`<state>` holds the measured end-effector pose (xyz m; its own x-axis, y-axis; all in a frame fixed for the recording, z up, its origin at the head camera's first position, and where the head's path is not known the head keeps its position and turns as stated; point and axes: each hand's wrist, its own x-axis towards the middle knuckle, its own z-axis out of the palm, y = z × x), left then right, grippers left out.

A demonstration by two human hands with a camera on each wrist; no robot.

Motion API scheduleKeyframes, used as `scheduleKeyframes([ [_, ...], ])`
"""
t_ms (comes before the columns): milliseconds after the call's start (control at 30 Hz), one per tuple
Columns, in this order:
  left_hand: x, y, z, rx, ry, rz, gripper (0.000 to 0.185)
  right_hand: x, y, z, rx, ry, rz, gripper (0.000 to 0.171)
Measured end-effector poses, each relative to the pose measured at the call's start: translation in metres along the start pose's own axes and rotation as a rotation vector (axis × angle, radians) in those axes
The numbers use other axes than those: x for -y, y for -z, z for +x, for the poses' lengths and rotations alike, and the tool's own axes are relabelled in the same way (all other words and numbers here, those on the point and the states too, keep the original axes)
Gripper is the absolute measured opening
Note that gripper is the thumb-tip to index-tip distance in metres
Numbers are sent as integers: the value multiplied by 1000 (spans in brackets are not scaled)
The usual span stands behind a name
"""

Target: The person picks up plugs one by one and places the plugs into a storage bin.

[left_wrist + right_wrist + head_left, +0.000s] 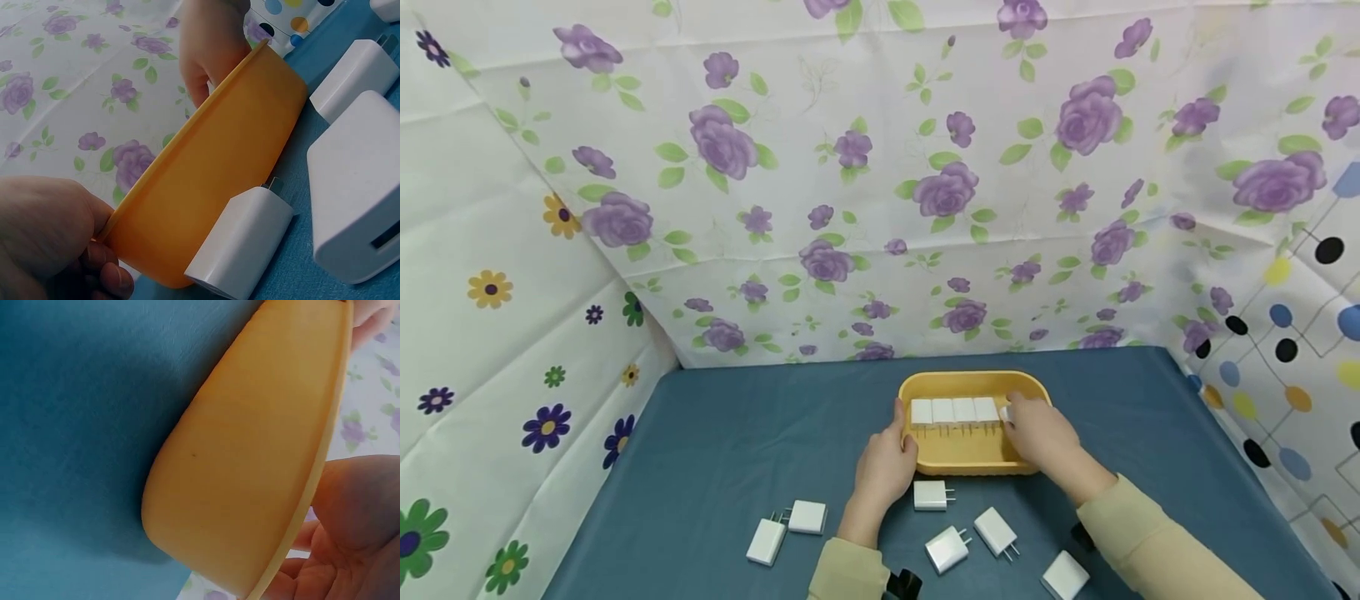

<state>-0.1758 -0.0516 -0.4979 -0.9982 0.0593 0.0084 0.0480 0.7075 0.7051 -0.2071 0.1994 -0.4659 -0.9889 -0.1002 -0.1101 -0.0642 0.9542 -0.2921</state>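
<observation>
A yellow plastic tray [962, 468] stands toward the back of the table. Inside it, several white plug-in chargers [953, 412] line up side by side, prongs toward the front. My left hand [883, 467] grips the tray's left end, thumb at the rim and fingers curled below it in the left wrist view. Over the right end, my right hand [1045, 429] reaches in and pinches another white charger [1006, 413] beside the row; the fingers mostly hide it. The tray wall blocks these fingertips in the right wrist view.
In front of the tray lie loose chargers, among them one [930, 496] close to its front wall and one [1065, 575] near my right forearm. Two more chargers [767, 542] lie left of my left wrist. A flowered cloth [880, 208] hangs behind the table [715, 450].
</observation>
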Motion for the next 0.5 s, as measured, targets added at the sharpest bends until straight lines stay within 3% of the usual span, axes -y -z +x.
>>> scheduleKeyframes([
  [167,1,0,1,8,5,2,65,5,0,10,53,-36,-32,39],
  [500,1,0,0,-4,-7,8,66,2,-1,26,62,-31,-38,35],
])
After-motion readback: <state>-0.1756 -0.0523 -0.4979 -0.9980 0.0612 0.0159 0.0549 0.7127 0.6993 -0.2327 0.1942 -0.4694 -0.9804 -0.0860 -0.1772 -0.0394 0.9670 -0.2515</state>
